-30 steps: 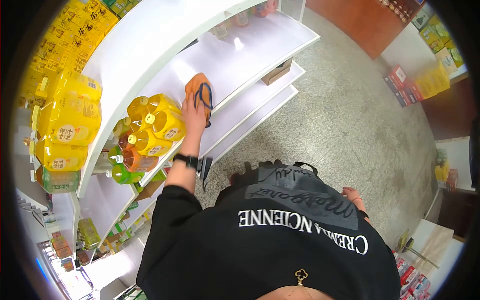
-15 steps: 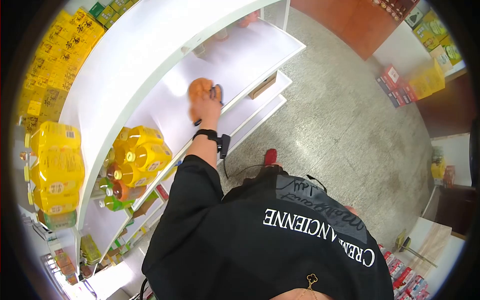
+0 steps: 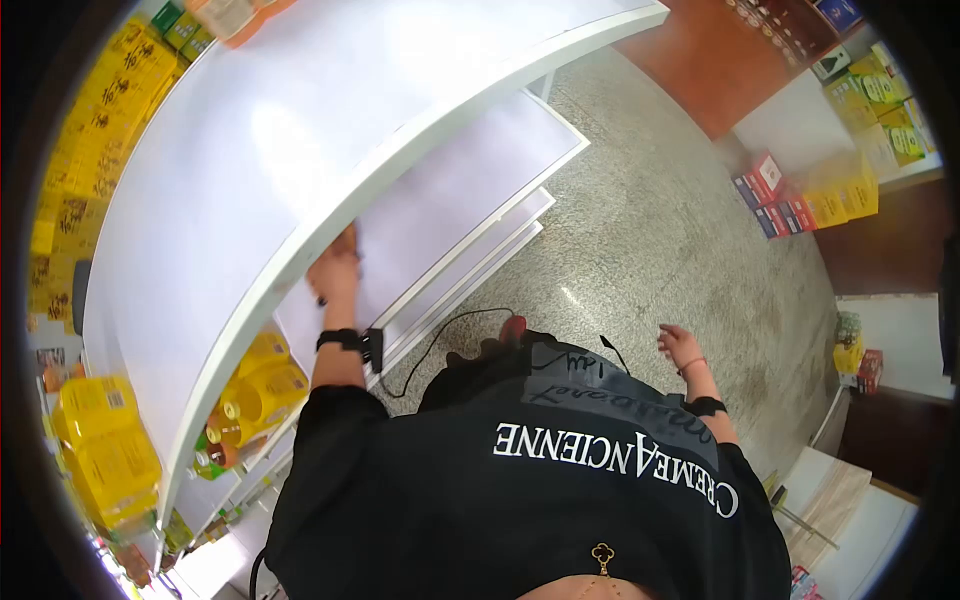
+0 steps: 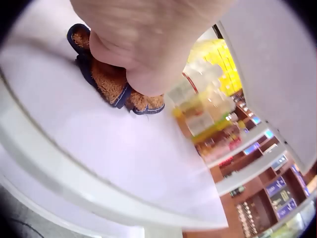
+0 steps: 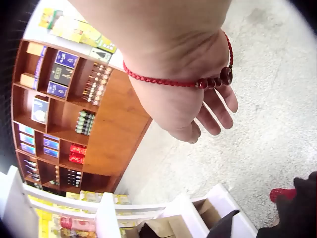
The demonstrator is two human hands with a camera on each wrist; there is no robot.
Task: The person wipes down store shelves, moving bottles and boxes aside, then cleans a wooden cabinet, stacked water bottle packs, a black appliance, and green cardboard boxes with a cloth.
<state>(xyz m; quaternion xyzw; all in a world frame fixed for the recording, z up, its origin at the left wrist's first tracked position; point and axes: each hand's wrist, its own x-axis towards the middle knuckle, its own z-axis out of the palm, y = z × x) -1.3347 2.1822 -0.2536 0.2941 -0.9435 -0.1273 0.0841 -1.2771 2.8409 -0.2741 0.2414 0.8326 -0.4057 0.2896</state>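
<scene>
My left hand [image 3: 337,278] reaches beneath the white upper shelf [image 3: 230,170] and grips a brownish-orange cloth [image 3: 348,240], partly hidden by the shelf's edge. In the left wrist view the fuzzy, dark-blue-edged cloth [image 4: 109,82] lies bunched on the white lower shelf [image 4: 114,153], under my left hand [image 4: 148,39]; its fingertips are hidden. Away from the shelves, my right hand [image 3: 680,346] hangs over the floor. The right wrist view shows that hand [image 5: 183,99] holding nothing, fingers loosely extended, a red beaded bracelet at the wrist.
Yellow bottles [image 3: 265,385] stand on the lower shelf, with more yellow bottles [image 3: 105,450] at the far left. Bottles [image 4: 203,116] also stand beyond the cloth. Red and yellow boxes [image 3: 800,210] are at the right. A cable [image 3: 430,345] hangs by the shelf edge.
The head view has shifted, and the upper shelf covers more of it. My left hand, with the cloth, has gone partly beneath that shelf's edge. My right hand shows more fully.
</scene>
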